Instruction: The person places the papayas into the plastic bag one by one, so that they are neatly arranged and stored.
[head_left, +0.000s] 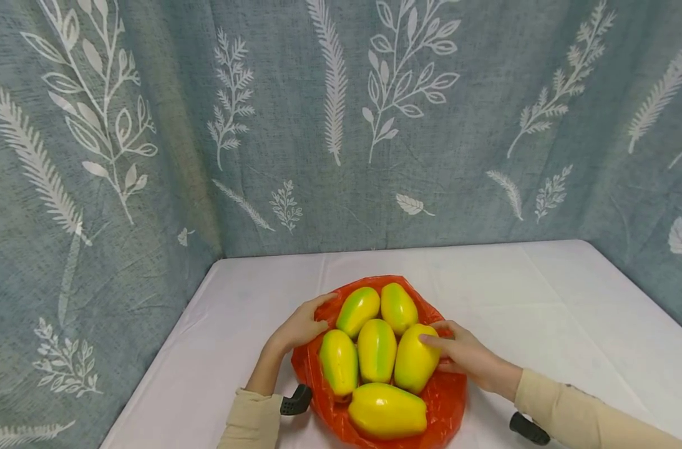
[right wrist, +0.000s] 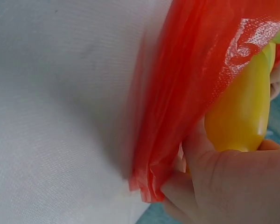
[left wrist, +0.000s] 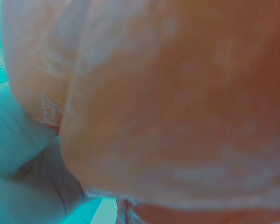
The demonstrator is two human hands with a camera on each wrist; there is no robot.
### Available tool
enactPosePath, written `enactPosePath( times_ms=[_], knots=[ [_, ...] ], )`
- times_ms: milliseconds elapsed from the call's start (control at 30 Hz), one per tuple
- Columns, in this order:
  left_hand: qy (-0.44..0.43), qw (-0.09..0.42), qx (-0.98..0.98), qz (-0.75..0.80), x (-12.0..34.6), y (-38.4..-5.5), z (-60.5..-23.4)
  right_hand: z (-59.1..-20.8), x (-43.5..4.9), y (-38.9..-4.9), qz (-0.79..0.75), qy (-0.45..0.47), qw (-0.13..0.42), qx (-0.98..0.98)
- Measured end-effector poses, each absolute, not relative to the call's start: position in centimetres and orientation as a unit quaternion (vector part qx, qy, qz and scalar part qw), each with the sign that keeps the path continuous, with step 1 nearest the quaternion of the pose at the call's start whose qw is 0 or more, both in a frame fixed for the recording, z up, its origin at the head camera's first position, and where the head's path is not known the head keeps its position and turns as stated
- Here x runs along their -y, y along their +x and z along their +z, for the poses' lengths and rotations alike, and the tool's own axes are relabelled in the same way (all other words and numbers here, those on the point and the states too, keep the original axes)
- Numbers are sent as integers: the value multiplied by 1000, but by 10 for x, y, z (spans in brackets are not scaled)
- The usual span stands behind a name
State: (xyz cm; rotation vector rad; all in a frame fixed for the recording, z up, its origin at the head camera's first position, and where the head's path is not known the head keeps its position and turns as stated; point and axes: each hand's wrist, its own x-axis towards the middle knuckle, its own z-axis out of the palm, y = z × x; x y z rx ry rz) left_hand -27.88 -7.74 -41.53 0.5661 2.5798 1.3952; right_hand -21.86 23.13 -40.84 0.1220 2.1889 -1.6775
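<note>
A red plastic bag (head_left: pixel 453 399), its mouth spread wide, lies on the table around several glossy yellow-green fruits shaped like papayas (head_left: pixel 377 350). At the bag's left rim, my left hand (head_left: pixel 301 325) grips the plastic; in the left wrist view the bag (left wrist: pixel 177 102) fills most of the picture and hides the fingertips. My right hand (head_left: pixel 472 355) holds the right rim, its thumb lying against the rightmost fruit (head_left: pixel 416 362). Up close in the right wrist view, fingers of that hand (right wrist: pixel 233 186) curl round the folded edge of the bag (right wrist: pixel 177 107), beside a yellow fruit (right wrist: pixel 240 107).
A white cloth covers the table (head_left: pixel 520 299), which reaches back to a grey-blue curtain (head_left: pixel 296 125) with white leaf patterns. The curtain also runs along the left and right sides. Black wrist devices (head_left: pixel 297 400) show near both sleeves.
</note>
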Motion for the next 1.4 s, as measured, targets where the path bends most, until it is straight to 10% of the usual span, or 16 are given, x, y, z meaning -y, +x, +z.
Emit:
enactPosePath(
  times_ms=[1400],
  knots=[
    [204,64,-860,464,80,-273,-415,-403,-237,-221,-592,65,166,-786]
  ],
)
